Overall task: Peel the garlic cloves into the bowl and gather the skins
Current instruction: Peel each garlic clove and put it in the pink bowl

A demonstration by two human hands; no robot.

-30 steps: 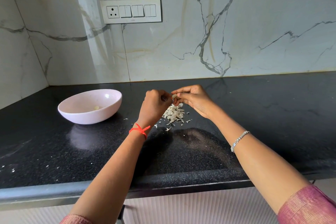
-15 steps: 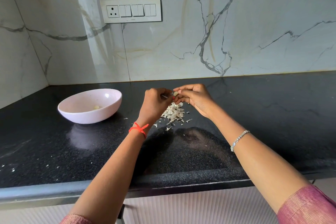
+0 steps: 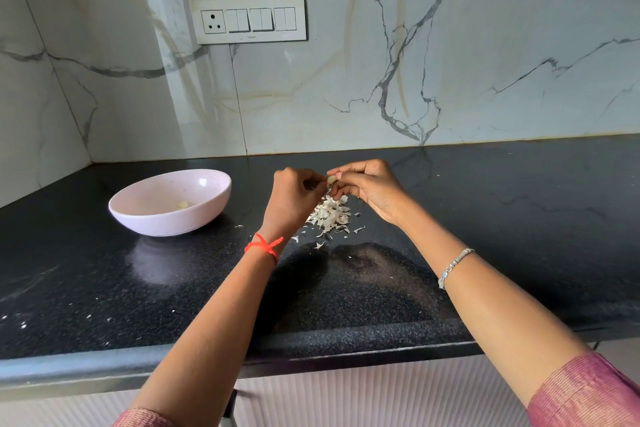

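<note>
Right of the bowl [image 3: 166, 218], the left hand [image 3: 294, 198] and right hand [image 3: 374, 187] pinch a mostly hidden garlic clove [image 3: 331, 179] — the left also covers part of the skin pile [image 3: 332, 215] — while pale bits [image 3: 183, 204] in the bowl are too small to count.

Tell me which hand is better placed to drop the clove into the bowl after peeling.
Left, probably. The left hand is nearer the bowl, which sits to its left. The right hand would have to reach across it. Both hands pinch the clove now.
</note>
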